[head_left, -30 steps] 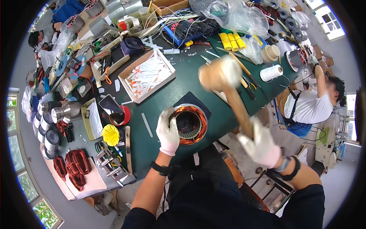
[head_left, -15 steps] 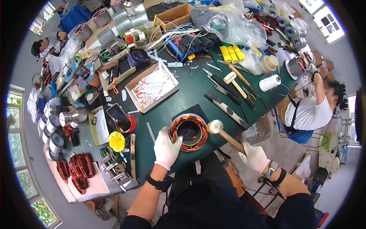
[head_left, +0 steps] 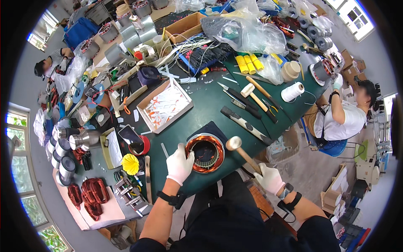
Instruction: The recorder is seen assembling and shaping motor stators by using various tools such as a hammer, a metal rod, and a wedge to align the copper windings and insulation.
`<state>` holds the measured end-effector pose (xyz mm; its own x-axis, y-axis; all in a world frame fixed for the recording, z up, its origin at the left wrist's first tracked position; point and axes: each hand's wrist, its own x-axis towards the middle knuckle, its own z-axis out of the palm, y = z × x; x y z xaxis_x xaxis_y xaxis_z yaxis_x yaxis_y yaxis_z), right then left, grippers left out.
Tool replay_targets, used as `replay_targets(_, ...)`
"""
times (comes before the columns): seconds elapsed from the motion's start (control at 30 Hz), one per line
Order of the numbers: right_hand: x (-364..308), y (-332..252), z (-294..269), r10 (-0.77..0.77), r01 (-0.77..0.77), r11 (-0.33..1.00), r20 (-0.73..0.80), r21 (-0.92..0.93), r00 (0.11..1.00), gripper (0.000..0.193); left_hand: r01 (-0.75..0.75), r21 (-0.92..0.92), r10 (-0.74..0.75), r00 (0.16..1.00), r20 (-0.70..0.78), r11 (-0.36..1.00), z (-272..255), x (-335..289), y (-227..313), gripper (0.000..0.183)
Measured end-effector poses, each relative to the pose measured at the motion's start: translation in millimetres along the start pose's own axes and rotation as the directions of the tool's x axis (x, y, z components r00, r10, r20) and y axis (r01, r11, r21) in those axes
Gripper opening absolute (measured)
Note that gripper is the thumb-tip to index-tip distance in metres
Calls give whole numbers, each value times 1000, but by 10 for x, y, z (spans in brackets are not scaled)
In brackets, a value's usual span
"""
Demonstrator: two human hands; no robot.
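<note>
A motor stator (head_left: pixel 218 156), a ring with copper windings around a dark bore, lies near the front edge of the green table. My left hand (head_left: pixel 180 166), in a white glove, grips the left side of the winding, its thumb by the inner edge. To the right, my gloved right hand (head_left: pixel 269 178) is closed around the wooden handle of a mallet (head_left: pixel 234 143). The mallet's pale round head hangs beside the stator's right rim, apart from it. Under the far side of the stator lies a dark flat pad (head_left: pixel 213 128).
Beyond the stator stands a white box (head_left: pixel 166 107) of paper strips. A second mallet (head_left: pixel 248 89), pliers (head_left: pixel 270 108) and a thread spool (head_left: pixel 292 92) lie to the right. At left are a phone (head_left: pixel 129 134) and copper coils (head_left: pixel 94 191). A co-worker (head_left: pixel 342 113) sits at right.
The mallet and my right hand have shifted slightly left and down in the picture, as the whole view has tilted a little. My left hand stays on the stator.
</note>
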<state>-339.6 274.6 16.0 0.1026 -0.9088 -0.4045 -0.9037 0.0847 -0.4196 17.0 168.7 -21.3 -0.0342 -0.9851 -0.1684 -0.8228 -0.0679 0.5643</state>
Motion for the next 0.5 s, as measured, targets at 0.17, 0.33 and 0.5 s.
replay_targets(0.17, 449, 176, -42, 75, -73, 995, -31, 68, 997, 39, 149, 55, -153, 985, 81, 987, -71, -132, 181, 34)
replay_targets(0.33, 1069, 396, -81, 118, -117, 985, -2, 124, 993, 39, 28, 100, -36, 996, 79, 995, -143, 85, 265, 37)
replay_targets(0.5, 921, 15, -139, 216, -236, 858, 95, 456, 972, 39, -103, 157, 98, 994, 43, 982, -69, 126, 145, 32)
